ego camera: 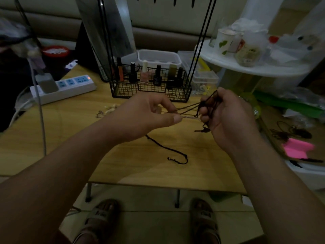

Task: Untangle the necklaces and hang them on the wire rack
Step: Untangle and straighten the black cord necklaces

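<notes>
Your left hand [154,111] pinches the dark cords [188,107] between thumb and forefinger. Your right hand [226,117] is curled round the bunched part of the same cords, with a brown bead [211,101] showing at its fingers. The cords run taut between the two hands, above the table [123,173], and a pale chain [190,117] lies alongside them from the left thumb to the right fingers. One cord tail [163,147] drops from under the left hand and lies slack on the table. Finding: the step in hand is the untangling, and nothing from this bundle is hung yet. Judgement: the next move calls for you to slacken the pull, find where chain crosses cord near the right fingers, and ease one strand out; tension is likely to tighten any knot. The rack [202,41] stands directly behind the hands, with dark pegs [174,1] at the top edge of view, well above them. Its wire basket [151,88] holds several upright polish bottles [144,73]. Behind it sits a white tub [159,58], contents not discernible. A clear box [204,77] to the right holds small items too blurred to name. More necklaces [290,132] lie far right, well apart from the hands.
</notes>
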`<state>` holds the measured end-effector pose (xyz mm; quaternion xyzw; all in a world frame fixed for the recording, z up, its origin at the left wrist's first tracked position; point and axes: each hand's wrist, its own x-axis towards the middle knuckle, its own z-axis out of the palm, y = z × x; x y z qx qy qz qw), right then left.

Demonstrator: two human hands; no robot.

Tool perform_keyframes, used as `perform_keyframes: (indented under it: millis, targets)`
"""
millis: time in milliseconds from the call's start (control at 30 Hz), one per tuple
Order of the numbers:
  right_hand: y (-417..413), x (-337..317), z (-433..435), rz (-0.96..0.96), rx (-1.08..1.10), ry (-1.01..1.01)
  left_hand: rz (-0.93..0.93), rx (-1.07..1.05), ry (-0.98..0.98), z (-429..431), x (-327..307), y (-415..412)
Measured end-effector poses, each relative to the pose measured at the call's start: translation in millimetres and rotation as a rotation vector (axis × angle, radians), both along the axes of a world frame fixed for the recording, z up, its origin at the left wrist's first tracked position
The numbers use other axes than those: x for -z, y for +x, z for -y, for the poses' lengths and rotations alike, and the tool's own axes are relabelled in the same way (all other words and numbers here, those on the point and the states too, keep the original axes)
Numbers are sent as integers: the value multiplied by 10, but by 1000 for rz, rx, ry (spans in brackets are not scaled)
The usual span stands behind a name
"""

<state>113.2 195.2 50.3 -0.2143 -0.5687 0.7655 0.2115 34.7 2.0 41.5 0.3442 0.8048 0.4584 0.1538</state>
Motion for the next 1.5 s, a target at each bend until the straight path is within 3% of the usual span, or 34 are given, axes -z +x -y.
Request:
perform_keyframes:
  millis: [100, 200, 500, 667, 833, 967, 1100, 1267, 1367, 1500]
  targets:
    - [15, -8, -4, 0, 24, 88, -155, 4, -153, -3, 20, -22]
    - [31, -11, 21, 19, 18, 148, -147, -12, -125, 4, 24, -9]
    - [27, 56, 29, 93, -59, 245, 399, -279, 510, 40, -52, -108]
    - [48, 74, 11, 172, -105, 263, 730, -242, 895, 66, -84, -160]
    - [129, 64, -9, 270, -357, 441, 800, -271, 984, 135, -65, -232]
    - [195, 54, -42, 305, -549, 542, 719, -340, 938, 181, -35, -329]
    - [194, 73, -63, 276, -584, 495, 481, -350, 739, 160, -55, -294]
    - [179, 26, -110, 177, -564, 337, -15, -187, 72, 94, -66, -121]
    - [172, -17, -134, 106, -557, 251, 5, -31, -66, 69, -36, -28]
    - [160, -56, -108, 17, -552, 194, 44, 89, -42, 25, -24, 13]
